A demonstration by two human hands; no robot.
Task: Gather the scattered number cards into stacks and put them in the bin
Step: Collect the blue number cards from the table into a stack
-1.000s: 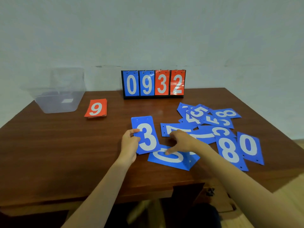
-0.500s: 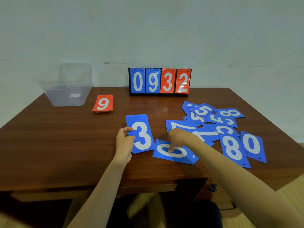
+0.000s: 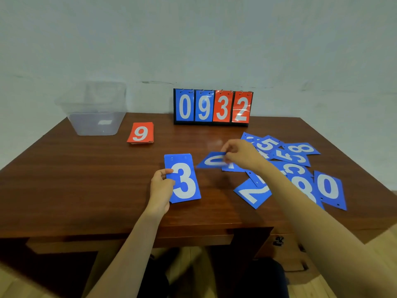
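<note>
Bare tabletop (image 3: pixel 75 179) was left open from the near edge to the clear bin (image 3: pixel 96 125) at far left, flanked by the red 9 stack (image 3: pixel 140 133), while the far middle was blocked by the upright scoreboard (image 3: pixel 212 107) and the right side covered by scattered blue cards (image 3: pixel 296 158).

One clear plastic bin (image 3: pixel 94 123) stands on the one bench (image 3: pixel 86 179). One flip scoreboard (image 3: pixel 212 106) shows four number panels, two blue and two red. One stack of red cards (image 3: pixel 140 133) lies with a 9 on top; how many cards it holds cannot be told. Two hands are in view: the left hand (image 3: pixel 161 190) grips one blue 3 card (image 3: pixel 184 183), and the right hand (image 3: pixel 240 155) pinches one blue 0 card (image 3: pixel 211 161). The heap of loose blue cards (image 3: pixel 296 168) holds about ten, overlapped, so the exact number is unclear.
</note>
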